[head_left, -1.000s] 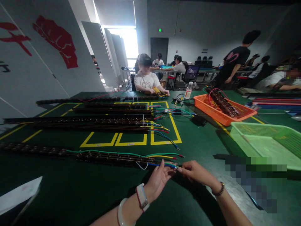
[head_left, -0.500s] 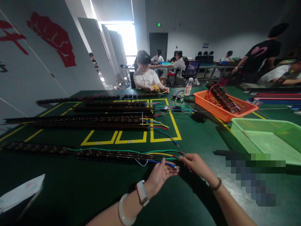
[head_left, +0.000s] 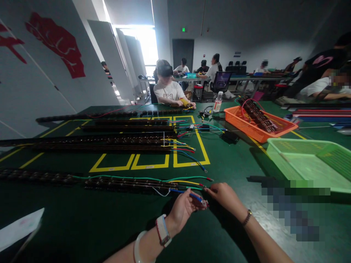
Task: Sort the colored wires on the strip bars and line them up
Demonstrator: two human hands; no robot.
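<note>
- The fingers of the left hand (head_left: 186, 208), lower middle of the frame, curl around the blue wire (head_left: 195, 197), thumb on top; this probably keeps its end apart from its neighbours
- The fingers of the right hand (head_left: 223, 193), just to the right of it, appear pinched on the tip of the lower green wire (head_left: 193, 188), perhaps to draw it straight
- Just above, the yellow wire (head_left: 186, 182) and the upper green wire (head_left: 189, 178) lie loose, their ends pointing right, likely so that each stays within reach
- All these wires come out of the dark harness (head_left: 123, 182), which stretches to the left edge, laid lengthwise on the tabletop (head_left: 233, 160), presumably because it is too long to lift whole
- A white tie (head_left: 161, 194) loops at the harness's right end, seemingly to gather the wires
- Mid-frame, other dark bundles (head_left: 109, 141) lie roughly parallel across yellow tape outlines (head_left: 205, 157), which probably mark sorting places
- At right, the orange basket (head_left: 233, 124) keeps another bundle contained, beside the green basket (head_left: 274, 144)
</note>
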